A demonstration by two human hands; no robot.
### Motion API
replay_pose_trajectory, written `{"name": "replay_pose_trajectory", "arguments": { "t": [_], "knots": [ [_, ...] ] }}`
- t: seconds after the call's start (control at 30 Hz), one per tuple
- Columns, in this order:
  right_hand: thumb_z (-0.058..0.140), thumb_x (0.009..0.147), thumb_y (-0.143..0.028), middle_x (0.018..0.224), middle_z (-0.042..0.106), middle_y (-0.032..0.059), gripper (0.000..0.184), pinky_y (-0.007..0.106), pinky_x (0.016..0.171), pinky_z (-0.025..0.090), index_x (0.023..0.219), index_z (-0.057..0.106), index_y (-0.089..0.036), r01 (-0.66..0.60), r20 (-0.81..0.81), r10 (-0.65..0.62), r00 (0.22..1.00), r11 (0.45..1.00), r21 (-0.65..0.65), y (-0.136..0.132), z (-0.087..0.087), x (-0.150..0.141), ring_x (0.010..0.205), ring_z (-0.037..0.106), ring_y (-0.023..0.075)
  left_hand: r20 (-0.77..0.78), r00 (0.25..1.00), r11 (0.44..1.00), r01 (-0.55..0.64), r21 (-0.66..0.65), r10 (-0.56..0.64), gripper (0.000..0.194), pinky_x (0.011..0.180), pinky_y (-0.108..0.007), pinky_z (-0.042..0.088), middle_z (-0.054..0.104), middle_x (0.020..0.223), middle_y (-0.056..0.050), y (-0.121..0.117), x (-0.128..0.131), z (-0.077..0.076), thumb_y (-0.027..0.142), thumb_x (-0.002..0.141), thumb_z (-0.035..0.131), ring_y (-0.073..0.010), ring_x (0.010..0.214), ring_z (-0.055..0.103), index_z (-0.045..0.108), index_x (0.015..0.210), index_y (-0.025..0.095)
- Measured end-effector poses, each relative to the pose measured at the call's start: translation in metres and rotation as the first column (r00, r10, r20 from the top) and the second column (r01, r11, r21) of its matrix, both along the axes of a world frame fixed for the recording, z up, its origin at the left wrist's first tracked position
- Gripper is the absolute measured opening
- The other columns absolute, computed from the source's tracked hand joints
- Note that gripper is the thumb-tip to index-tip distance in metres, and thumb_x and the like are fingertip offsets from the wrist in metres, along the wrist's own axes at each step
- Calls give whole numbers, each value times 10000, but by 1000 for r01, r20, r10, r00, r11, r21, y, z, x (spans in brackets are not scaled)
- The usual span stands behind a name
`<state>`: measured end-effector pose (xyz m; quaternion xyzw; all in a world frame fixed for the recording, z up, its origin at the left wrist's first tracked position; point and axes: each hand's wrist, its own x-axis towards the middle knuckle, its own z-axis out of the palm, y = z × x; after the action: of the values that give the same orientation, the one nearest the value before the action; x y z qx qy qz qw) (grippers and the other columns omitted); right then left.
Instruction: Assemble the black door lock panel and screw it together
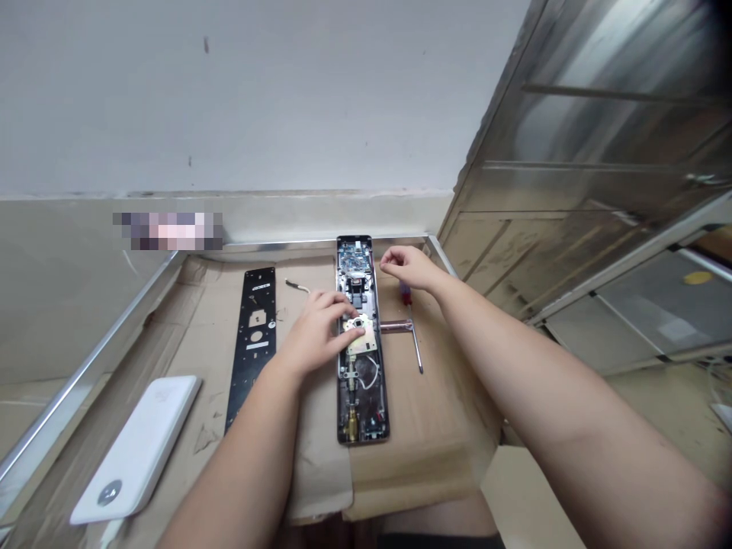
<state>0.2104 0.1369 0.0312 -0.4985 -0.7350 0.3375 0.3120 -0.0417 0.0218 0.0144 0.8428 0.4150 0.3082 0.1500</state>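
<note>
An opened door-lock body (pixel 361 381) lies lengthwise on cardboard, its circuit board (pixel 354 258) at the far end and a brass part near the front. My left hand (pixel 320 332) rests on the lock's middle, fingers curled over a pale square plate (pixel 362 338). My right hand (pixel 407 267) hovers by the lock's far right edge, its fingers pinched together on something too small to make out. A screwdriver with a red handle (pixel 412 329) lies just right of the lock, partly under my right wrist.
A black metal backplate (pixel 252 335) lies left of the lock. A white flat device (pixel 140 446) sits at the near left. A small wire (pixel 297 286) lies behind my left hand. A metal rail edges the cardboard (pixel 435 427); a steel cabinet (pixel 600 191) stands right.
</note>
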Motion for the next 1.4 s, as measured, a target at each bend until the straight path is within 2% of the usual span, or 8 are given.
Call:
{"name": "replay_pose_trajectory", "arguments": {
  "t": [0.27,0.4,0.47,0.57,0.67,1.0,1.17,1.4],
  "knots": [
    [619,775,-265,616,530,-34,119,270,574,336,821,654,-161,-7,23,7,1000,1000,7,2,-3,1,568,454,118,28,997,992,72,-103,-69,236,1102,-475,403,623,1260,-45,2,-3,-1,411,906,680,-269,1222,464,712,1102,282],
    [648,777,-246,642,545,-27,93,270,600,355,819,661,-164,-42,55,39,998,998,55,-9,11,-4,607,465,123,24,995,985,101,-138,-98,248,1119,-472,392,611,1289,-39,3,-5,-1,382,907,670,-268,1247,459,700,1133,284],
    [647,799,-237,651,552,-28,79,264,609,362,838,667,-171,-195,97,187,978,978,77,-23,24,-11,615,471,118,21,995,986,96,-137,-94,254,1119,-477,391,606,1294,-40,3,-5,-1,373,899,672,-274,1249,456,700,1136,283],
    [619,823,-202,690,572,-26,97,254,609,362,893,684,-188,-504,201,484,852,861,63,-47,45,-27,632,480,114,21,996,987,89,-133,-87,271,1113,-480,395,593,1304,-49,2,-5,-1,380,894,673,-282,1245,453,697,1142,275],
    [618,797,-167,714,614,-15,57,268,630,354,803,667,-194,-615,379,553,742,787,56,-66,54,-43,651,505,120,30,996,988,88,-130,-85,291,1100,-472,407,586,1310,-58,2,-5,-1,375,894,669,-284,1243,451,683,1164,266],
    [682,797,-203,755,631,-11,104,279,656,347,753,588,-208,-481,472,444,761,875,-46,-67,40,-52,699,531,145,51,996,989,76,-125,-70,206,1068,-470,426,602,1272,-62,2,-3,-2,359,877,677,-288,1221,454,644,1040,238],
    [791,764,-368,970,616,64,183,361,835,388,748,667,-235,-307,566,254,784,952,-2,-70,40,-56,1010,506,274,66,996,988,74,-135,-65,211,1074,-463,419,595,1281,-51,2,-3,-3,342,866,681,-280,1218,454,610,1040,245],
    [801,704,-408,969,548,58,304,346,809,391,792,576,-225,-103,565,111,817,994,-45,-79,36,-58,1001,515,283,65,995,988,78,-136,-70,196,1058,-452,422,606,1276,-45,1,-3,-1,343,873,666,-283,1211,459,625,1042,252]
  ]
}}
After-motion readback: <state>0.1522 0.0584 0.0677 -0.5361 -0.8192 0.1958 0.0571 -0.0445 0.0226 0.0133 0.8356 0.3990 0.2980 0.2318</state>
